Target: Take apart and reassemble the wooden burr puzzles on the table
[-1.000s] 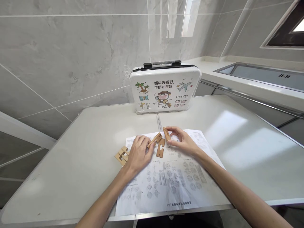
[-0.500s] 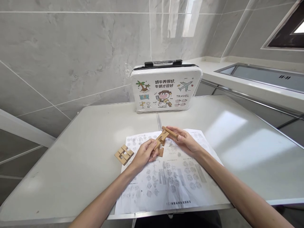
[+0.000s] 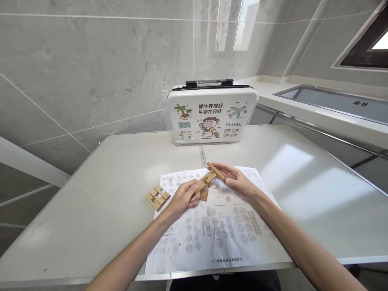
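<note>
My left hand is closed, thumb on top, around a notched wooden puzzle piece that slants up to the right and bears a dark mark near its far end. Against that end lies a plain wooden bar, set crosswise. My right hand pinches this bar, its thumb at the near end and its fingers behind. Below the notched piece shows another flat wooden piece, partly hidden by my left fingers. To the left, a flat group of interlocked wooden puzzle pieces rests partly on the paper's edge.
A printed sheet of puzzle diagrams lies under my hands on the white table. Behind stands a white cartoon case in clear plastic, against the grey tiled wall. A counter runs along the right.
The bar in my right hand has tilted slightly, and my right thumb has slid down toward its near end. My left hand stays nearly still; the view has shifted a little.
</note>
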`<state>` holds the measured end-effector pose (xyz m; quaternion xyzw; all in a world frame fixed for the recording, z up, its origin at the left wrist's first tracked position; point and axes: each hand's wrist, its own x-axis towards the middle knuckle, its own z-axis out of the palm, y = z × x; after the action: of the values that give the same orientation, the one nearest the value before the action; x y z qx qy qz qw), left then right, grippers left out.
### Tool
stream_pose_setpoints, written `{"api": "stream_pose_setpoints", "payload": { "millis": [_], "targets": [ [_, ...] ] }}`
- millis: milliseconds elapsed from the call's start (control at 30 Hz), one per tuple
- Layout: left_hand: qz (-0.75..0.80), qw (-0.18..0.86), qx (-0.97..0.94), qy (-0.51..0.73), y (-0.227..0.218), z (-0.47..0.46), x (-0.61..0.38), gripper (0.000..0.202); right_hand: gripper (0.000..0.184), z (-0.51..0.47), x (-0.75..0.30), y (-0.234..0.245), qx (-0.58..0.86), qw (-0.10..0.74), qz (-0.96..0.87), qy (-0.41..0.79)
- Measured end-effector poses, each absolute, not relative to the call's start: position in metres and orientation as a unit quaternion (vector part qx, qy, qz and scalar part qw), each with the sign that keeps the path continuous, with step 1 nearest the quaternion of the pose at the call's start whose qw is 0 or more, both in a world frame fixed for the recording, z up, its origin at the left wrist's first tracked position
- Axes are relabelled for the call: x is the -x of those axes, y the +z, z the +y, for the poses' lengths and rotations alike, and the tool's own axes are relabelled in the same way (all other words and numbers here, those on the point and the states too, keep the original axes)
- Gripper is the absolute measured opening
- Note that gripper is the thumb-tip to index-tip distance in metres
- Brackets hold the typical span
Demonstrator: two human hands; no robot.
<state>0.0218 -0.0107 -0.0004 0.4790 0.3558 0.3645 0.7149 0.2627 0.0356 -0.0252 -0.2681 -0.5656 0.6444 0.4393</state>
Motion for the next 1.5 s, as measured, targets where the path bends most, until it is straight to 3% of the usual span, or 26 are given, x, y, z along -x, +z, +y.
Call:
{"api": "stream_pose_setpoints", "payload": {
  "millis": [700, 1267, 1500],
  "targets": [
    [0.346, 0.726, -0.489, 0.337, -0.003, -0.014, -0.021, 0.043, 0.088, 0.031, -0.264, -0.025, 0.257, 0.347, -0.615, 0.660],
    [0.337, 0.722, -0.508, 0.328, -0.005, -0.014, -0.020, 0.047, 0.086, 0.031, -0.263, -0.031, 0.232, 0.337, -0.625, 0.665],
    [0.335, 0.711, -0.530, 0.318, -0.004, -0.016, -0.022, 0.046, 0.093, 0.026, -0.255, -0.029, 0.242, 0.329, -0.648, 0.642]
  ]
}}
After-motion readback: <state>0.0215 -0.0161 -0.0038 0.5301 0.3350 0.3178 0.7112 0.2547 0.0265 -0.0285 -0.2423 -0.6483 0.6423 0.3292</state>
